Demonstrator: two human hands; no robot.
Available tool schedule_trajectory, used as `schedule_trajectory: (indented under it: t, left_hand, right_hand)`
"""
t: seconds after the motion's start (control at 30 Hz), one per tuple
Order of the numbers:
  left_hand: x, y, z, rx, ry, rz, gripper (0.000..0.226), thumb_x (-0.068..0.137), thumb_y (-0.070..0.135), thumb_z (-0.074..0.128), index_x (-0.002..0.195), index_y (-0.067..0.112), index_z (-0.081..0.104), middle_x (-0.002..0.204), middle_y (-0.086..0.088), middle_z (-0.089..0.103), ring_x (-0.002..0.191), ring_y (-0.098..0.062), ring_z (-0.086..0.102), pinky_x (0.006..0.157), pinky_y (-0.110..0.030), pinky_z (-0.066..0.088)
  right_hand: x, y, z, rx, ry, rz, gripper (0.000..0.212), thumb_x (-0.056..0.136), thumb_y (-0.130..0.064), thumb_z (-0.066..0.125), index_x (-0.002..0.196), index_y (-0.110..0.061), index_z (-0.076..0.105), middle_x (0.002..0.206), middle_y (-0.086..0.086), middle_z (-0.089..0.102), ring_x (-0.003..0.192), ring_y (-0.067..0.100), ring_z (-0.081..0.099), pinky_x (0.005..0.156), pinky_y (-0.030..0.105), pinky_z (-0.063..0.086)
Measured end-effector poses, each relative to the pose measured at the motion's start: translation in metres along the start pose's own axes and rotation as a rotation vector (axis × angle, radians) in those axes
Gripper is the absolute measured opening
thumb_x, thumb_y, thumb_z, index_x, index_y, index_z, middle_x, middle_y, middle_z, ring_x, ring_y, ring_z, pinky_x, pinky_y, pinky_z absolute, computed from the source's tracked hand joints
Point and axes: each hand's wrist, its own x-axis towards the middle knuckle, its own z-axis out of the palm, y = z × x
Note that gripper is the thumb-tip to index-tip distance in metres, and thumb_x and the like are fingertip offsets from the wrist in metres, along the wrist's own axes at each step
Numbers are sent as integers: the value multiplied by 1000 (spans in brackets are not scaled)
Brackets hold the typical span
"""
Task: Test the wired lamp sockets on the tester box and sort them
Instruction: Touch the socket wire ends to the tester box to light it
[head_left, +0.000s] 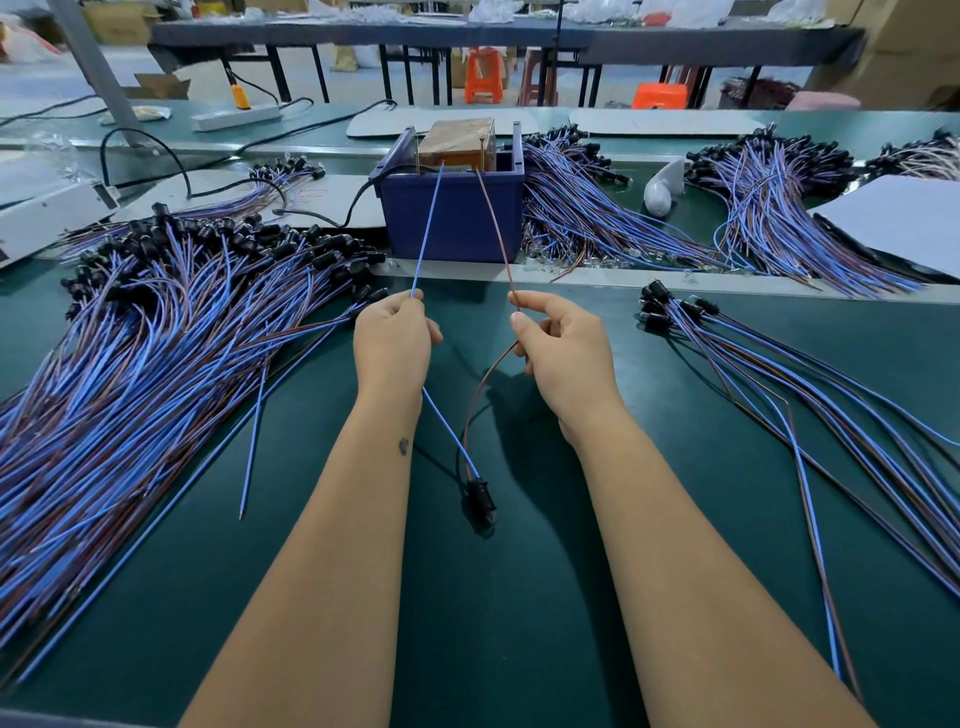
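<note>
Your left hand (393, 332) pinches the blue wire (427, 228) and your right hand (558, 340) pinches the brown wire (494, 228), both grips clamped on their leads at mid-length above the green tabletop (467, 597). The two wires run away from you and slightly inward, their long axes pointing up toward the tester box (453, 213), the blue tub straight ahead. Their bare tips hang at its top rim, blue on the left and brown on the right, well apart from each other; whether either tip is touching a contact there cannot be told. Behind your grips both wires drop back toward you and join at the black lamp socket (480, 496), which lies near the tabletop between your forearms, nearer your left. The test looks to be at the point of contact: what remains is a short reach forward, each hand steering its own tip. A large heap of sockets (156, 338) lies to your left, a smaller bundle (753, 353) to your right; which one is the sorted side is not shown.
</note>
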Motion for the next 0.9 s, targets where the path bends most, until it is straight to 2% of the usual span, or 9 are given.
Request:
schedule_trajectory:
  t: [0.17,0.4,0.63,0.77,0.9]
  left_hand:
    - [2,1,-1,-29,27,-27,29,93,10,40,103,20,65,45,8,55,41,-9,30,39,-16,27]
    - [0,3,-2,-84,39,-39,28,96,10,40,83,23,62,44,7,54,43,-11,25,43,-22,24]
    - [4,1,-3,-94,42,-58,23,96,11,41,97,20,63,46,7,56,43,-11,26,43,-22,24]
    - [7,1,-2,-97,51,-74,29,94,9,39,109,15,63,47,7,56,42,-10,26,41,-21,23]
    - [9,1,-2,-104,54,-80,29,95,9,38,109,14,63,48,7,56,40,-9,26,39,-19,23]
  right_hand:
    - [0,0,0,6,-4,3,21,95,-18,59,112,-28,67,72,6,54,61,14,47,66,29,46]
    - [1,2,1,35,4,7,21,95,-17,58,110,-29,67,64,0,53,58,11,46,64,28,45]
    - [1,3,0,36,2,7,21,95,-17,58,109,-31,67,60,-5,53,53,6,47,60,22,44]
    - [1,2,0,40,0,14,21,95,-18,58,109,-31,66,62,-4,53,54,6,46,58,21,44]
    - [1,2,1,38,-3,16,22,96,-17,58,112,-28,67,63,-3,53,56,7,48,60,24,45]
